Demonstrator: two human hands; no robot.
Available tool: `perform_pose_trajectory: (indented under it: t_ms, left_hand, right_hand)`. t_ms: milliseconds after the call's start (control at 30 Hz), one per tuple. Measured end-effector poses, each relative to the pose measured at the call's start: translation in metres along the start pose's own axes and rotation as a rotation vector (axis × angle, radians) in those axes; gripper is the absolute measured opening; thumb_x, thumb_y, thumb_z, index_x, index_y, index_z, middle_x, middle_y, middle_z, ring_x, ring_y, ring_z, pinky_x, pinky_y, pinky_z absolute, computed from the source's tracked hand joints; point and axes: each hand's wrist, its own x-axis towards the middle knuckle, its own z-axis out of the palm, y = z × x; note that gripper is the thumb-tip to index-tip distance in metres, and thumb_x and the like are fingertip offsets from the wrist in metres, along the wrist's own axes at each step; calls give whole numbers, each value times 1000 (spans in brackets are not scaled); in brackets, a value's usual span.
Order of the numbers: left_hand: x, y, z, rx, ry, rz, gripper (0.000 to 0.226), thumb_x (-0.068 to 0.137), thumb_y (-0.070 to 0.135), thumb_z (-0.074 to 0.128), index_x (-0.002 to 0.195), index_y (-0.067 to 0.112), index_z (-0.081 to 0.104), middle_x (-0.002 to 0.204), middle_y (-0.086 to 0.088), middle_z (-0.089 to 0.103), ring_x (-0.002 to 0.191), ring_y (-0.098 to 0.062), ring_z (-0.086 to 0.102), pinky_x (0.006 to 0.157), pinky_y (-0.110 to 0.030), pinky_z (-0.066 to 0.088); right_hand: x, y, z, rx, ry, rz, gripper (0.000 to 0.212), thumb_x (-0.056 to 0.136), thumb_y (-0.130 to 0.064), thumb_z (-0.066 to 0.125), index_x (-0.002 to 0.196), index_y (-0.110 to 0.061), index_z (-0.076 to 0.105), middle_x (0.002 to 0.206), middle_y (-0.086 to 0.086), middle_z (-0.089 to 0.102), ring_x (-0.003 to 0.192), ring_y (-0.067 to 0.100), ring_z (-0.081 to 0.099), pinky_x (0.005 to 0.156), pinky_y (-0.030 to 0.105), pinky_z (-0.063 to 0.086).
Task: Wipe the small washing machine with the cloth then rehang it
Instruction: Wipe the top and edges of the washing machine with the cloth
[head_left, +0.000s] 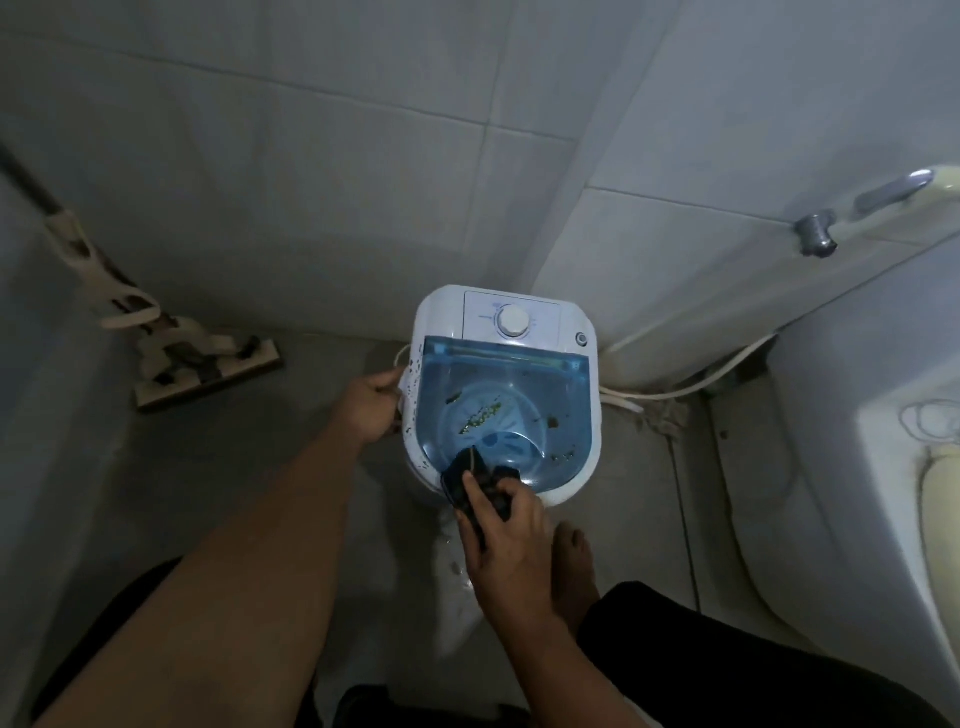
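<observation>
Wiping step: small white washing machine with translucent blue lid (501, 395), frame centre; right hand (506, 540) fingers clamped on dark crumpled cloth (475, 480) at lid's lower edge, left hand (371, 408) gripping the casing's side; next, sweep across the speckled lid.

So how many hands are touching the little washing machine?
2. The left hand grips the washing machine's left side; the right hand presses a dark cloth on its near edge.

The small washing machine (563, 325) is white, with a translucent blue lid (506, 410) flecked with brown and yellowish-green bits — dark specks dot its left rim. The cloth (470, 488) is black. Wall tiles (311, 156) are pale grey; the mop (171, 338) — cream and brown.
</observation>
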Motion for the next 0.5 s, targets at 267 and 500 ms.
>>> perform_pose_trajectory:
  t_ms: [267,500]
  left_hand:
    - [6,-3,-6,29,-15,3,42,98,4,45,131,23,62,88,-10,71,83,-26,61,82,-39,53]
    - [9,-5,-8,32,-15,17,40,100,9,42,131,25,62,89,-12,69,80,-24,60,76,-35,51]
  right_hand:
    - [27,-18,4,-165,-9,-182,41,97,-43,59,135,-29,64,136,12,58,118,33,54,90,47,39]
    - [35,-23,12,-161,-21,-367,39,97,-37,63,134,-25,63,133,7,60,112,29,56,87,47,43]
